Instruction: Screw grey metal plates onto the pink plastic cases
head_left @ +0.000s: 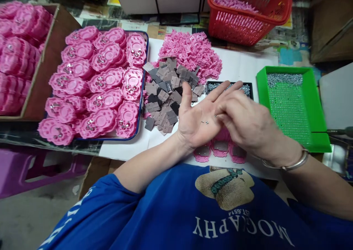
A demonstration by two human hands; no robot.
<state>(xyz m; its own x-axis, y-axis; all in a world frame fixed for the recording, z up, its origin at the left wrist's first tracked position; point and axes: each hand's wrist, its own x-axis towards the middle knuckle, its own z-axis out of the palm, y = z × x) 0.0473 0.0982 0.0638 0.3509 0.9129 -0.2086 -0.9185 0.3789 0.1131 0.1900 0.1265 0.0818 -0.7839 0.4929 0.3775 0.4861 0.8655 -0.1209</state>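
My left hand is palm up with its fingers stretched out. A few tiny silvery screws lie loose on its palm. Over the fingers of that hand, my right hand pinches thumb and forefinger together on what looks like another small screw. Below both hands, several pink plastic pieces with grey plates set in them rest on the white sheet, partly hidden by the hands. Behind the fingers sits a black tray full of small metal screws.
Grey plates and small pink parts are heaped left of centre. A blue-rimmed tray holds stacked pink shells; a wooden box of more stands far left. At right are a green tray with screws and a red basket.
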